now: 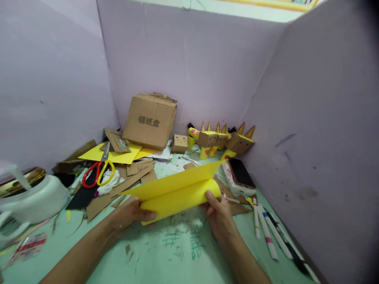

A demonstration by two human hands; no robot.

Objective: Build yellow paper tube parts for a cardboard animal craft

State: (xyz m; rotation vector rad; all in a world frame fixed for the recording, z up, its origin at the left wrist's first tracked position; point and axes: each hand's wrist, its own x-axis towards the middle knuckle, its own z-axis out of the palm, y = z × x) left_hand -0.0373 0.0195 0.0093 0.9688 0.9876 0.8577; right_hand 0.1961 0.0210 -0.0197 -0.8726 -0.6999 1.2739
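A sheet of yellow paper (180,197) is held up between my two hands, above the green tabletop. Its near part is curled into a roll, while the far part still stands out flat. My left hand (133,211) grips the roll's left end, with the thumb on the front. At the right end my right hand (217,211) is closed round the roll, thumb on top. The fingers behind the paper are mostly hidden.
Scissors (99,169), cardboard scraps (118,193) and more yellow paper (111,154) lie left. Behind are a cardboard box (150,121) and yellow paper animals (213,140). A phone (241,173) and several markers (268,232) lie right; a white teapot (38,199) stands far left.
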